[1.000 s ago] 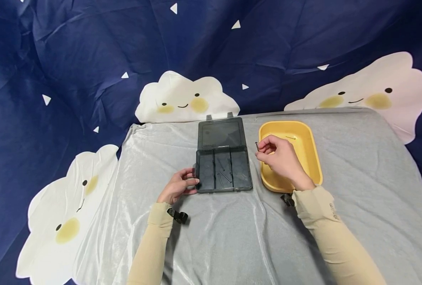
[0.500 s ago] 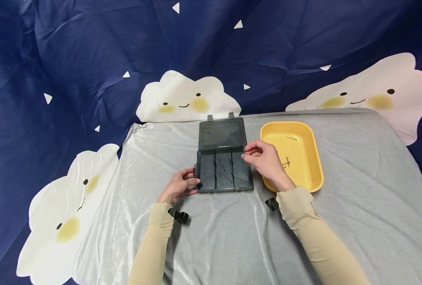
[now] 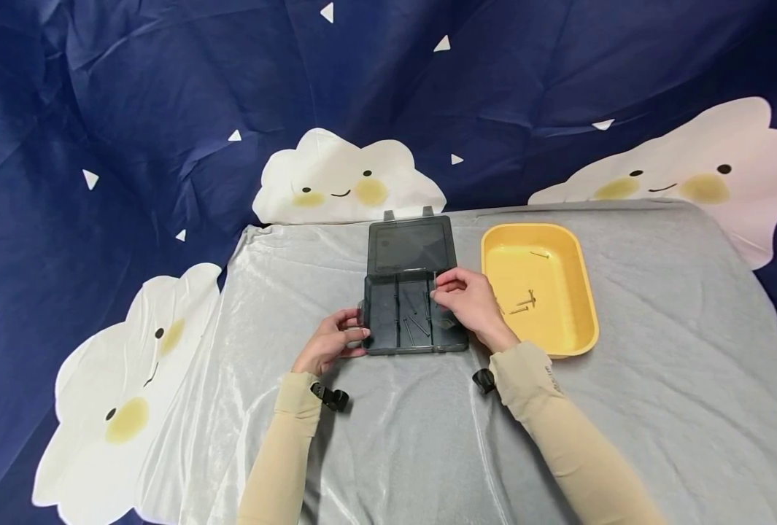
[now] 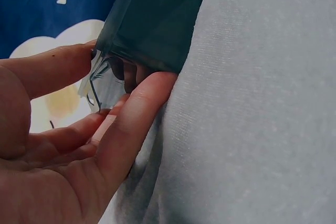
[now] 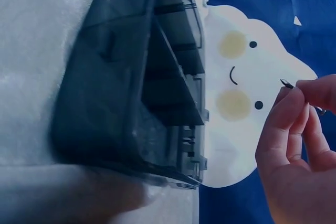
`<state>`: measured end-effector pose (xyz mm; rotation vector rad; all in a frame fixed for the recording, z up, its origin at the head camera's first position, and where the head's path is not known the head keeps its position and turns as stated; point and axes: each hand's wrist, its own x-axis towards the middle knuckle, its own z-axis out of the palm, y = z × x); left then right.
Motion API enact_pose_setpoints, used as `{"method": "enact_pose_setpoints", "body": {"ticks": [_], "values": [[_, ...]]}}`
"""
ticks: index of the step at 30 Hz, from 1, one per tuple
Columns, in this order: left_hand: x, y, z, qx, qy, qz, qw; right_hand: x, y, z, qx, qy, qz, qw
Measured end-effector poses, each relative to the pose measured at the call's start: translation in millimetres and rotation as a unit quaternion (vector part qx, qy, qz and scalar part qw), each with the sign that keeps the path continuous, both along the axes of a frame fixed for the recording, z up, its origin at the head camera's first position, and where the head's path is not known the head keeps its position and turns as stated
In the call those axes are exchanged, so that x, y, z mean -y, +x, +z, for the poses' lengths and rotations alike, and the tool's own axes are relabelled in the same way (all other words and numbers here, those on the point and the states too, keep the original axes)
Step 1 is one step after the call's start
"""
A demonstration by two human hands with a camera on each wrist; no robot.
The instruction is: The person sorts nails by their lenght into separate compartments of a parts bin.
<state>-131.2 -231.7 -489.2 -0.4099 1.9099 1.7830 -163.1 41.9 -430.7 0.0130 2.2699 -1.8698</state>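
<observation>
A dark translucent organizer box (image 3: 380, 348) lies with its lid raised and laid back; two dividers split it into three compartments. My left hand (image 3: 329, 343) holds the box's left side, thumb and fingers around its corner (image 4: 121, 61) in the left wrist view. Over the right compartment, my right hand (image 3: 470, 302) pinches a small metal screw (image 5: 286, 83) between thumb and forefinger, its pointed tip showing in the right wrist view. Several screws (image 3: 418, 325) lie in the middle compartment. To the right, a yellow tray (image 3: 588, 306) holds several more screws (image 3: 527, 300).
A grey plush cloth (image 3: 395, 437) with folds covers the table. Behind it hangs a dark blue curtain (image 3: 198, 73) with white clouds (image 3: 335, 164). The tray stands close to the right of the box, and the open lid (image 3: 411, 244) lies toward the back.
My right hand has moved left from above the yellow tray to over the box's right compartment, carrying the screw. More screws in the tray now show. My left hand stays on the box.
</observation>
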Motion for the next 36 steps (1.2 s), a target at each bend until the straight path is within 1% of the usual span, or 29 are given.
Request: {"method": "enact_pose_setpoints", "body": {"ticks": [4,11,15,20,24,32,36], "values": [[0.0,1.1,0.8,0.000,-0.002,0.007,1.0000,4,-1.8,-5.4,0.010,0.004,-0.005,0.9999],[-0.2,1.6,0.3,-0.002,0.001,0.014,0.9999,11,-3.0,-13.5,0.011,0.025,0.001,0.9996],[-0.4,1.8,0.2,-0.004,-0.001,0.015,0.9999,14,-4.6,-19.4,0.020,0.040,0.008,0.9990],[-1.4,2.3,1.7,-0.008,-0.002,0.014,0.9999,17,-6.7,-25.3,0.021,0.082,0.010,0.9964],[-0.5,1.9,0.8,-0.006,0.001,0.015,0.9999,18,-8.0,-28.8,0.018,0.112,0.008,0.9935],[-0.7,1.5,1.2,-0.004,0.002,0.017,0.9998,20,-11.2,-33.1,0.019,0.128,0.014,0.9915],[-1.6,1.9,1.7,-0.007,0.002,0.018,0.9998,20,-13.4,-33.7,0.012,0.136,0.015,0.9906]]}}
